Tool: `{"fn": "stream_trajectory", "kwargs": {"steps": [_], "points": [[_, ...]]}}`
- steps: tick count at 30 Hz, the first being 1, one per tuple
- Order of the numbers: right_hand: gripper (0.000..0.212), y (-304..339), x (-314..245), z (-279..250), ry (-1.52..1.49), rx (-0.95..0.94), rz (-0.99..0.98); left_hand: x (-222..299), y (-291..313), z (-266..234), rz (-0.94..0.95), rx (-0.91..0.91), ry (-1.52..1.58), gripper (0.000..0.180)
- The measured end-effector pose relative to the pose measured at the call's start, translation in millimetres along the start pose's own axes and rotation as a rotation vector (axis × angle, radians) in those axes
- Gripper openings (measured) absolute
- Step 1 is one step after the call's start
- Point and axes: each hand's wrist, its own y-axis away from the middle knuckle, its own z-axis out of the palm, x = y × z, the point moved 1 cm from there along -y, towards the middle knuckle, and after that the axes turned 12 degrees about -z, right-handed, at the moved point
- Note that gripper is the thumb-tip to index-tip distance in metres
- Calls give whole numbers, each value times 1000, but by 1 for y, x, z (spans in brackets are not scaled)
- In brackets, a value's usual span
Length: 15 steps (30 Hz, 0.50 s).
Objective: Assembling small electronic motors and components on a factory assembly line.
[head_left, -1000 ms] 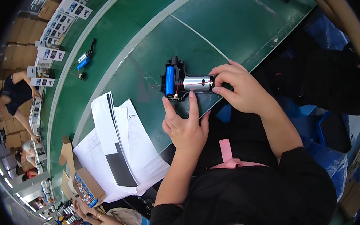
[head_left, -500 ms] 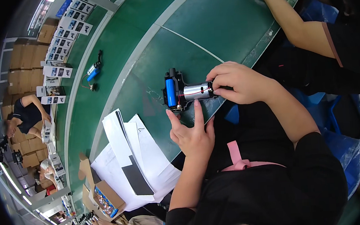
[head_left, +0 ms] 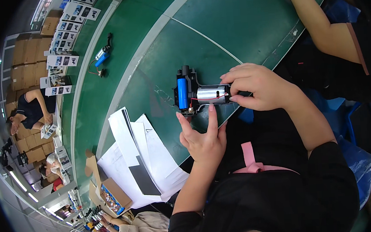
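Note:
A black plastic housing half lies on the green table, open side up. In it sit a blue cylindrical battery and, beside that, a silver motor with a thin red wire across it. My right hand pinches the housing's right end, by the motor's end. Below the housing, my left hand has its fingers spread, two fingertips touching the near edge. A small connector shows near the battery's lower end.
White papers lie left of my left arm, beside a cardboard box of blue parts. Another motor with battery rests on the green belt. A co-worker's arm reaches in at upper right. Printed boxes line the far side.
The whole view has shifted slightly, so things appear a little farther right. My hands keep nearly the same places on the housing. A far co-worker has raised a hand toward the head.

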Motion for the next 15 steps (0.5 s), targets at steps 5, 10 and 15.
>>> {"fn": "stream_trajectory", "kwargs": {"steps": [5, 10, 15], "points": [[10, -1, 0, 2, 39, -10, -15, 1, -1, 0, 3, -22, -31, 73], [9, -7, -1, 2, 55, -11, 4, 4, -3, 1, -9, -8, -78, 73], [9, -10, -1, 0, 47, -26, 19, 3, -4, 2, 7, 21, -96, 75]]}}
